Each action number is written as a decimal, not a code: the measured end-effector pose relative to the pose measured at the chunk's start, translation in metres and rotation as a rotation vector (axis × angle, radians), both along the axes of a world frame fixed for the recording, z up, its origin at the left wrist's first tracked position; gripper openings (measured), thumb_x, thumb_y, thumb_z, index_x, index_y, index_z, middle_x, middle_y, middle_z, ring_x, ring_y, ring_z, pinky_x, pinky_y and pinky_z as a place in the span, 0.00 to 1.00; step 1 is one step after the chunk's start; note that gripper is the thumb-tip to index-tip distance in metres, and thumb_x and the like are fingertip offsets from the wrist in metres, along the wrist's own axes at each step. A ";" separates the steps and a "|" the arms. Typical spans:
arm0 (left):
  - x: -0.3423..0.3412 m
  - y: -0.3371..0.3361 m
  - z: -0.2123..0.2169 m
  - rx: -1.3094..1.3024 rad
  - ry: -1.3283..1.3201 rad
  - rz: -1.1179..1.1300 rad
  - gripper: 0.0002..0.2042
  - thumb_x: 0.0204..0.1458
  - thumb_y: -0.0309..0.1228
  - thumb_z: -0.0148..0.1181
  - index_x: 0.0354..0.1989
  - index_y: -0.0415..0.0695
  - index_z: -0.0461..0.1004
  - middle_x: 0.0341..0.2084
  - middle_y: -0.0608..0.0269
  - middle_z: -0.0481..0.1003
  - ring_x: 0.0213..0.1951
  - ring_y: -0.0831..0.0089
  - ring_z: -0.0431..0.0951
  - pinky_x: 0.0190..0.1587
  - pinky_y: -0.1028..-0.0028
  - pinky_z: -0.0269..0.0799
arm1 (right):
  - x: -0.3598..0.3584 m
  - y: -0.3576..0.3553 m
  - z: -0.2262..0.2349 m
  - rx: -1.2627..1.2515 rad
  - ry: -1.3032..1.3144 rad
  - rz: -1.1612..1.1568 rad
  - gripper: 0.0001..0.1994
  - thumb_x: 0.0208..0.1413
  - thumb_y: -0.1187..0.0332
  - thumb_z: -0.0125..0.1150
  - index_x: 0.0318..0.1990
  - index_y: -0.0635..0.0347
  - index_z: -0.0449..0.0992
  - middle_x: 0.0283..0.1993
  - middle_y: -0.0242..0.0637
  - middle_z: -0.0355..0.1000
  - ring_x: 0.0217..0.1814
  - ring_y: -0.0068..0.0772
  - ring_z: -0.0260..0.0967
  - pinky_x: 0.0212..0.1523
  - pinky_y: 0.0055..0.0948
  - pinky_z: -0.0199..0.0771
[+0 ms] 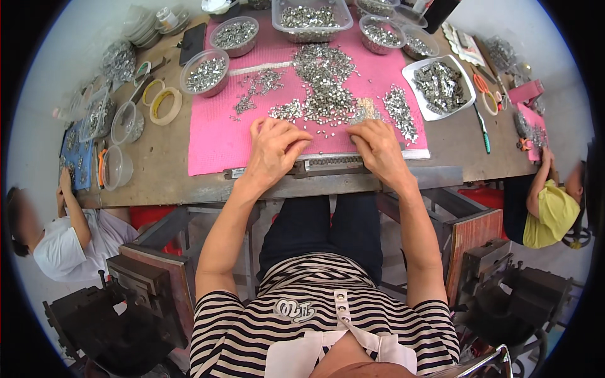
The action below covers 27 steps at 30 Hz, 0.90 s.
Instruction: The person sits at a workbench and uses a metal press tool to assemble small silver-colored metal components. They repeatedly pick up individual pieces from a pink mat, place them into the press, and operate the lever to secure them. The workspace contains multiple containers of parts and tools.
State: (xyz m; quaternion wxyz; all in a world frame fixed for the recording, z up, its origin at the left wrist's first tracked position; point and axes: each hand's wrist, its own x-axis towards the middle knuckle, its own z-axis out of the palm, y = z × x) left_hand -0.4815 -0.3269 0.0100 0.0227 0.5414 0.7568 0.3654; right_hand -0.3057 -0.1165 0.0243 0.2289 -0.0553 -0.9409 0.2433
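Note:
My left hand (272,151) hovers over the near edge of a pink mat (211,138), its fingers curled and thumb close to the fingertips. Across from it, my right hand (379,150) bends down with its fingertips pressed together beside the small metal pieces. Anything within either pinch is too small to make out. Between the hands lies a narrow metal strip with a row of slots (331,164), along the table's front edge. Just beyond my fingers spreads a heap of small shiny metal pieces (328,94), with a smaller pile (399,113) to the right.
Round plastic tubs (205,73) and a rectangular tub (313,26) of metal pieces stand behind. A white dish (439,86) holds darker parts. Tape rolls (166,106) lie left; orange-handled scissors (485,94) lie right. Two people (82,246) sit at either side.

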 end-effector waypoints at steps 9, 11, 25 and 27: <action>-0.005 0.027 0.007 -0.065 0.108 -0.253 0.04 0.54 0.33 0.69 0.36 0.54 0.86 0.31 0.71 0.74 0.43 0.68 0.72 0.61 0.56 0.54 | -0.020 -0.015 -0.011 0.019 0.038 -0.025 0.05 0.56 0.75 0.66 0.40 0.60 0.82 0.35 0.38 0.72 0.42 0.44 0.70 0.46 0.42 0.66; -0.007 0.030 0.004 -0.092 0.132 -0.269 0.03 0.55 0.33 0.68 0.36 0.53 0.84 0.33 0.70 0.74 0.43 0.67 0.71 0.61 0.56 0.54 | -0.028 -0.017 -0.016 0.053 0.050 -0.036 0.05 0.56 0.74 0.67 0.39 0.60 0.82 0.34 0.38 0.71 0.41 0.43 0.70 0.45 0.42 0.65; -0.006 0.028 -0.005 0.006 0.074 -0.176 0.03 0.57 0.32 0.65 0.38 0.51 0.82 0.35 0.69 0.77 0.45 0.67 0.73 0.60 0.54 0.55 | 0.003 -0.037 0.004 -0.167 -0.036 0.016 0.05 0.54 0.74 0.68 0.36 0.60 0.77 0.36 0.38 0.71 0.42 0.43 0.69 0.47 0.40 0.64; -0.004 0.025 -0.002 0.010 0.078 -0.195 0.04 0.56 0.33 0.66 0.38 0.52 0.83 0.34 0.70 0.76 0.44 0.67 0.73 0.59 0.55 0.55 | 0.008 -0.043 0.001 -0.131 0.001 0.024 0.06 0.54 0.75 0.69 0.37 0.60 0.77 0.36 0.37 0.71 0.42 0.42 0.69 0.47 0.39 0.64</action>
